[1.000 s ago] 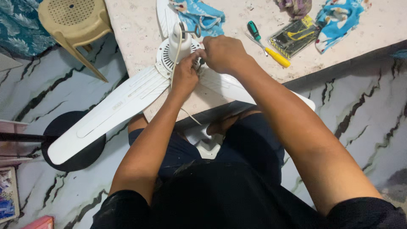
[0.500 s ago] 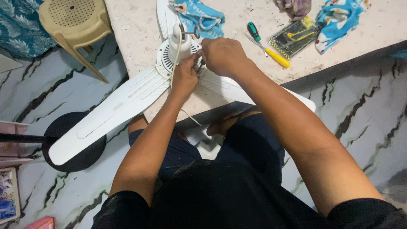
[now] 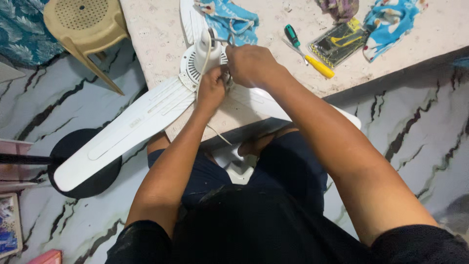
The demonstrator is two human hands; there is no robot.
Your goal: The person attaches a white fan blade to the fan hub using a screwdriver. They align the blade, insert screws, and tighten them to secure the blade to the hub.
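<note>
- The left hand [image 3: 211, 90] is closed at the edge of the white ceiling fan's [image 3: 146, 115] motor hub [image 3: 191, 63], fingers curled on something small that I cannot make out.
- The right hand [image 3: 250, 64] is closed too, knuckles up, pressed against the left one right at the hub's rim; what it pinches is hidden under the fingers.
- The fan lies on the desk [image 3: 156, 34], hub directly under both hands, one long blade [image 3: 117, 134] running out past the left hand over the floor, another blade [image 3: 288, 105] passing beneath the right forearm.
- A thin white cord [image 3: 218, 134] drops from under the left hand off the desk edge.
- Just beyond the right hand lie a green-handled screwdriver [image 3: 292, 35] and a yellow-handled one [image 3: 320, 67]; farther out, a clear-lidded tool case [image 3: 339, 41] and blue cloths [image 3: 229, 17].
- In my judgement the work goes best with the left hand steadying the part while the right does the fine turning or pulling, wrists low so the hub does not rock.
- Against half a second ago, the right hand has shifted slightly up and toward the hub's stem, and the left has closed in under it; the fan has barely moved.
</note>
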